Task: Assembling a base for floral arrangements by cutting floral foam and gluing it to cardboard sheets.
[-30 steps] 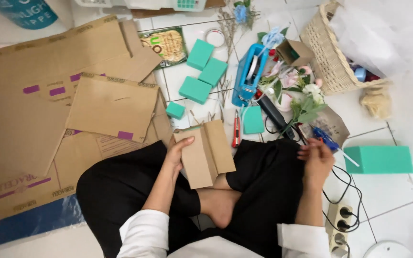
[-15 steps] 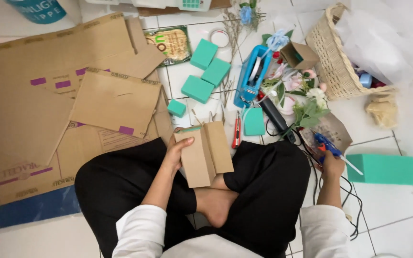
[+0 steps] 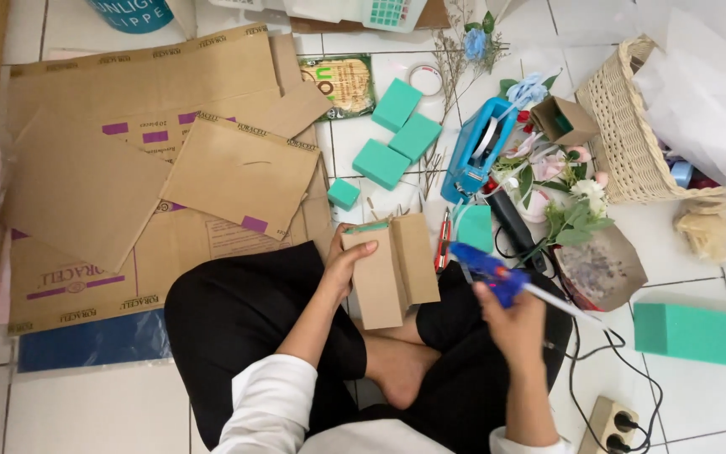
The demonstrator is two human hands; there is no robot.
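Note:
I sit cross-legged on a white tiled floor. My left hand (image 3: pixel 348 262) grips the left side of a small folded cardboard box (image 3: pixel 392 271) that rests on my lap, with a strip of green foam at its top edge. My right hand (image 3: pixel 516 322) holds a blue glue gun (image 3: pixel 485 269) with a white glue stick sticking out behind; its nozzle points toward the box's right side, a short way off it. A red cutter (image 3: pixel 444 240) lies on the floor just beyond the box.
Flattened cardboard sheets (image 3: pixel 128 160) cover the floor at left. Several green foam blocks (image 3: pixel 397 134) lie ahead, and a larger one (image 3: pixel 699 335) at right. A blue tape dispenser (image 3: pixel 476 147), artificial flowers (image 3: pixel 569 197), a wicker basket (image 3: pixel 628 134) and a power strip (image 3: pixel 611 424) lie to the right.
My right hand has picked up the blue glue gun from the floor at right and brought it leftward to the box. My left hand keeps its hold on the box.

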